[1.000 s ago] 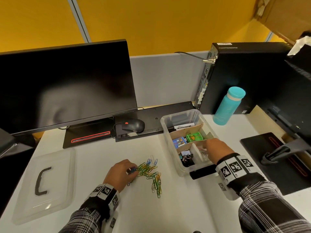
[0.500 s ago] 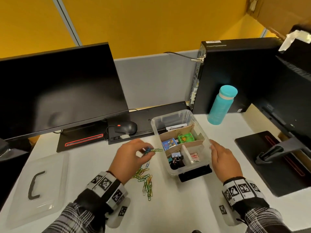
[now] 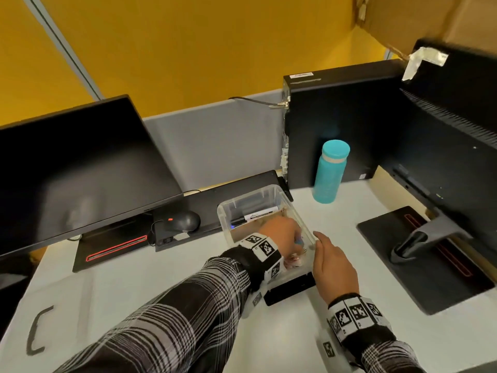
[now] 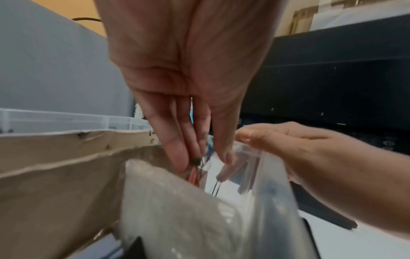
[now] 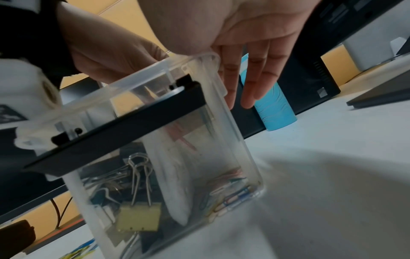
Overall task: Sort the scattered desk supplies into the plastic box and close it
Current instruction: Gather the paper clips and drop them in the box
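The plastic box (image 3: 251,200) stands open on the white desk (image 3: 134,286), in the middle, just near of the black keyboard (image 3: 228,192) and left of the teal bottle (image 3: 329,173). Cardboard dividers (image 4: 66,154) split its inside into compartments. Its clear lid (image 3: 40,319), with a dark handle, lies flat at the near left of the desk, well apart from the box. A black monitor (image 3: 80,170) stands at the far left, with a mouse (image 3: 184,220) near its base, and a black computer tower (image 3: 336,117) stands far right, behind the bottle.

My left hand (image 3: 279,235) reaches down into the near right compartment of the box. Its fingers (image 4: 177,149) point downward, drawn together with the thumb, and pinch a few paper clips (image 4: 195,173) at the tips. My right hand (image 3: 333,262) rests against the right wall of the box at the rim, fingers (image 5: 255,78) straight and slightly spread down the outside, thumb over the edge.

Through the clear wall, the right wrist view shows loose coloured clips (image 5: 230,198) lying on the floor of that compartment. In the compartment to its left sit binder clips (image 5: 138,217), one of them yellow, wire handles up. A marker (image 3: 256,216) lies across the far section.
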The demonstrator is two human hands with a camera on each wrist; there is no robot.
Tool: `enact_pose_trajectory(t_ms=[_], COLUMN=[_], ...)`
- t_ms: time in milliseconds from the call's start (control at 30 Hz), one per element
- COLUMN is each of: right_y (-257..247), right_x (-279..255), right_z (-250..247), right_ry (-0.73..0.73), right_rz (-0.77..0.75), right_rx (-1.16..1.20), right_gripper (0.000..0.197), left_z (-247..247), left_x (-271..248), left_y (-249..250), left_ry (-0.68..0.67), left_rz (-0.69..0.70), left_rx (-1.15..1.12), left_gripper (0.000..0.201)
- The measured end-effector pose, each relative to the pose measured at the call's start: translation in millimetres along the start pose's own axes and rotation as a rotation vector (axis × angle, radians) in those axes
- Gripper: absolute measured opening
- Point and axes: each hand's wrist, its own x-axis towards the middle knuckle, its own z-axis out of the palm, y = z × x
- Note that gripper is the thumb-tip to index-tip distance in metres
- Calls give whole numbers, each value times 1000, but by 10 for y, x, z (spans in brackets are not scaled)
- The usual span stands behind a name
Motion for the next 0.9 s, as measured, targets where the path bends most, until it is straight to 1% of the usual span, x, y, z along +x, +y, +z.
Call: enact_pose_trajectory(t_ms=[100,167,233,300,367,400,467,533,600,633,700,733,767,800,833,867,900], right_y=[1,3,14,20,-17,-63,-194,-385,-614,-738,-964,-1043,-1123,-1198,-1248,-1270,-1250], right_x=[11,13,15,21,17,4,-44,-122,-235,-303,-460,-545,-622,-691,-750,-791,-812], right_z=[5,-6,-14,-23,-53,-75,-106,-113,-70,-22,140,270,392,513,634,761,890], right_ry=[-3,-5,-9,-9,23,52,106,128,119,96,5,-61,-141,-240,-347,-448,-557], right_rz=[1,-17,-31,-35,-54,-83,-191,-350,-556,-674,-905,-986,-1029,-1012,-934,-797,-610], right_rx=[14,4,-13,-24,-15,-4,17,14,-10,-20,-25,-30,-48,-88,-134,-170,-209], right_gripper=[44,44,44,43,39,36,35,35,33,31,26,23,20,19,23,31,42], left_z=[-9,-54,-114,-182,-273,-318,-364,-334,-218,-131,106,236,363,475,566,648,715], left_x=[63,51,2,-107,-263,-359,-541,-730,-929,-1022,-1202,-1289,-1369,-1442,-1504,-1555,-1594], left_y=[57,41,-50,-188,-349,-449,-732,-1085,-1451,-1634,-1968,-2100,-2205,-2279,-2316,-2343,-2354], left_ry=[-91,-87,-25,67,155,207,340,471,524,506,381,303,229,167,114,67,28], left_rz=[-11,9,24,26,34,42,23,-45,-156,-220,-326,-355,-370,-380,-394,-413,-442], left_rx=[14,-10,-104,-256,-419,-466,-477,-429,-363,-321,-234,-198,-178,-173,-173,-169,-152], left_gripper=[37,36,28,23,21,20,18,16,17,18,23,26,29,33,38,46,55])
